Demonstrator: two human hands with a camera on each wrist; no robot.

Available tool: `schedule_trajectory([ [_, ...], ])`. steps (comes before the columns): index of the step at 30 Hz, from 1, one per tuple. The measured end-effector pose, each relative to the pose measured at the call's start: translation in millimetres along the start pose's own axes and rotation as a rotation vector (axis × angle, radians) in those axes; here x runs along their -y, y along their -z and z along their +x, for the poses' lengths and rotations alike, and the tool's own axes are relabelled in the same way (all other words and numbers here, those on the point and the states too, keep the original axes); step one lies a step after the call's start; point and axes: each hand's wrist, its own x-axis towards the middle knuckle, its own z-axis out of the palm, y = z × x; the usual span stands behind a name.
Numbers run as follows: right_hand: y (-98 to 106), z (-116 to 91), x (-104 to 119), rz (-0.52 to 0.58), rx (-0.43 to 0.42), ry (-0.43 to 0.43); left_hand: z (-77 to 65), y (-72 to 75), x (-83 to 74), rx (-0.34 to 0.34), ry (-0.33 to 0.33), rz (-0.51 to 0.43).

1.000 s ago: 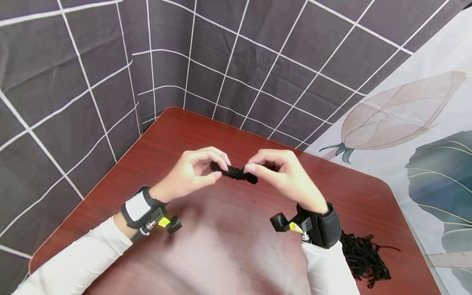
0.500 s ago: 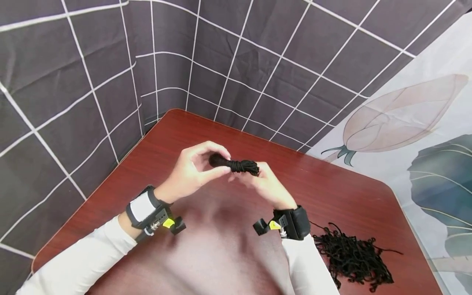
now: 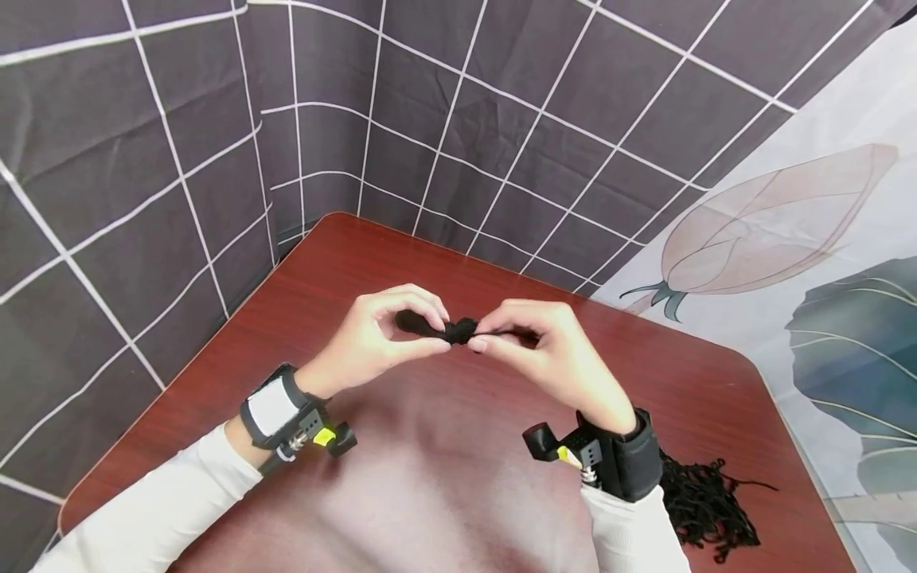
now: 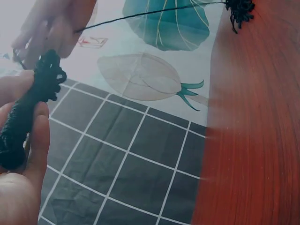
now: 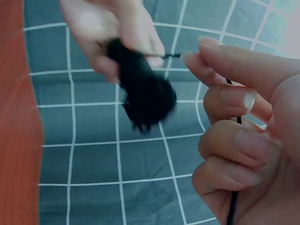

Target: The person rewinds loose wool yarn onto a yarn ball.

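Note:
A black cord bundle (image 3: 462, 329), tied round its middle, is held above the table. My left hand (image 3: 372, 338) grips it between thumb and fingers; in the left wrist view the bundle (image 4: 46, 77) shows small loops at its upper end. To its right, my right hand (image 3: 548, 342) pinches a single strand between thumb and forefinger. In the right wrist view this cord strand (image 5: 232, 206) runs taut from the bundle (image 5: 145, 91) to the fingertips and on down behind the curled fingers. Part of the bundle is hidden by the left fingers.
A tangled pile of black cord (image 3: 705, 505) lies on the red-brown table (image 3: 458, 414) at the right, partly behind the right forearm. In the left wrist view a strand (image 4: 140, 14) stretches towards that pile. A grey gridded cloth (image 3: 430, 103) hangs behind the table.
My right hand passed beneath the bundle's right end half a second ago and is back at its right side, pinching the strand. The left hand has stayed nearly in place, still holding the bundle.

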Motion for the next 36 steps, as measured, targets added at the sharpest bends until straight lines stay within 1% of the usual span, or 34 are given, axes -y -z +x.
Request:
schedule_trajectory([
  [1, 3, 3, 3, 0.016, -0.003, -0.016, 0.0, -0.7, -4.4, 0.003, 0.013, -0.003],
  [2, 5, 6, 6, 0.037, -0.002, -0.037, -0.4, -1.2, -5.3, 0.007, 0.021, -0.008],
  [4, 7, 11, 0, 0.084, -0.009, -0.081, -1.2, -1.7, -6.2, 0.026, 0.029, -0.025],
  [7, 3, 17, -15, 0.155, 0.0, -0.136, -2.0, -2.8, -8.2, 0.053, 0.021, -0.05],
  [10, -6, 17, -34, 0.233, 0.024, -0.171, -1.2, -4.0, -10.5, 0.059, -0.011, -0.057],
  [12, -15, 13, -42, 0.285, 0.051, -0.185, 0.0, -4.3, -11.0, 0.041, -0.038, -0.036],
  [14, -23, 8, -45, 0.299, 0.078, -0.2, 1.4, -4.2, -10.9, 0.008, -0.069, -0.012],
  [16, -28, 1, -40, 0.269, 0.108, -0.197, 2.7, -3.3, -10.3, -0.034, -0.096, 0.034],
  [18, -29, -5, -31, 0.186, 0.126, -0.163, 3.8, -1.6, -9.7, -0.071, -0.105, 0.085],
  [20, -27, -8, -20, 0.096, 0.13, -0.106, 4.3, 0.7, -9.2, -0.087, -0.1, 0.146],
  [21, -24, -9, -14, 0.054, 0.115, -0.083, 4.5, 1.9, -9.2, -0.085, -0.095, 0.166],
  [24, -13, -5, -1, -0.014, 0.072, -0.019, 4.0, 5.0, -9.5, -0.037, -0.066, 0.168],
  [28, 1, 7, 7, -0.017, 0.032, -0.001, 2.6, 6.6, -10.9, 0.077, -0.047, 0.111],
  [30, 4, 13, 4, -0.001, 0.026, -0.017, 2.0, 6.1, -12.2, 0.125, -0.047, 0.087],
  [32, 2, 18, -3, 0.024, 0.025, -0.045, 1.6, 5.3, -13.7, 0.152, -0.057, 0.065],
  [34, -3, 21, -13, 0.074, 0.031, -0.085, 1.5, 4.2, -15.3, 0.157, -0.066, 0.044],
  [36, -10, 20, -24, 0.141, 0.048, -0.126, 2.1, 3.3, -16.5, 0.141, -0.082, 0.02],
])
